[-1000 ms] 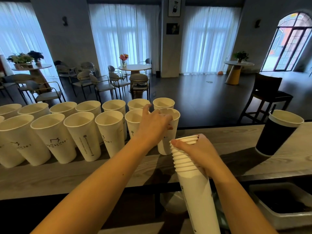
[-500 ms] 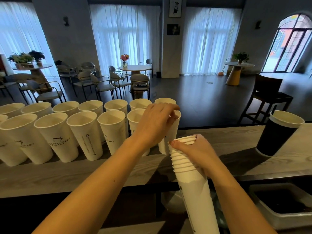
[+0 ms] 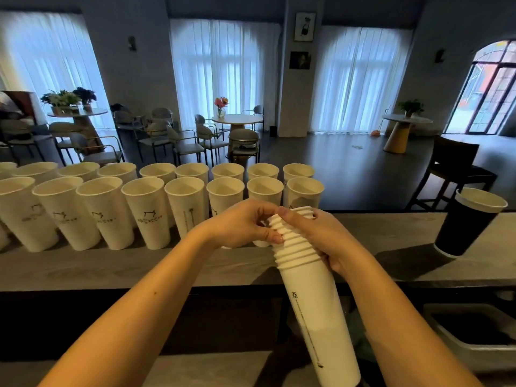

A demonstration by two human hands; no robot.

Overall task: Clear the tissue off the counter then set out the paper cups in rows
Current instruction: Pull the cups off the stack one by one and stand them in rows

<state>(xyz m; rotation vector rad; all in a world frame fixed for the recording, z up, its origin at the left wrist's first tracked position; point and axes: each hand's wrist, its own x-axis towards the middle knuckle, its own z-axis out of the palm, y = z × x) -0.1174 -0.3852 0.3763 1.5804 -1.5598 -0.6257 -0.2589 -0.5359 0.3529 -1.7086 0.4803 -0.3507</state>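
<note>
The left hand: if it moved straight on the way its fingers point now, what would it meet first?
The left hand points right, its fingers already on the rims of the white nested paper cup stack; past that, probably the right hand.

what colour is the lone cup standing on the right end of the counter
The lone cup is black outside with a white rim and pale inside, seen in the head view.

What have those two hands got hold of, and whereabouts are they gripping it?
A stack of white paper cups. The right hand grips it just below the rims; the left hand pinches the top rims.
</note>
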